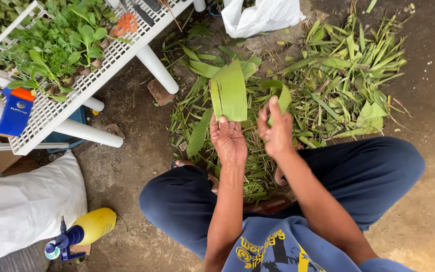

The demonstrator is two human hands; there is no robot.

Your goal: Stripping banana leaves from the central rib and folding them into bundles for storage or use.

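Note:
My left hand (227,140) grips the lower edge of a broad green leaf piece (229,90) and holds it upright in front of me. My right hand (277,131) is closed on a narrower green leaf strip (283,98) just to the right of it. Both hands hover over a heap of cut green leaves (338,80) spread on the dirt ground. My knees in dark blue trousers (373,171) flank the heap.
A white plastic grid rack (76,90) at upper left carries leafy plants (56,45), orange scissors (126,22) and a tape dispenser (3,113). A white sack (21,206) and a yellow spray bottle (86,229) lie at lower left. A white plastic bag (260,15) sits up top.

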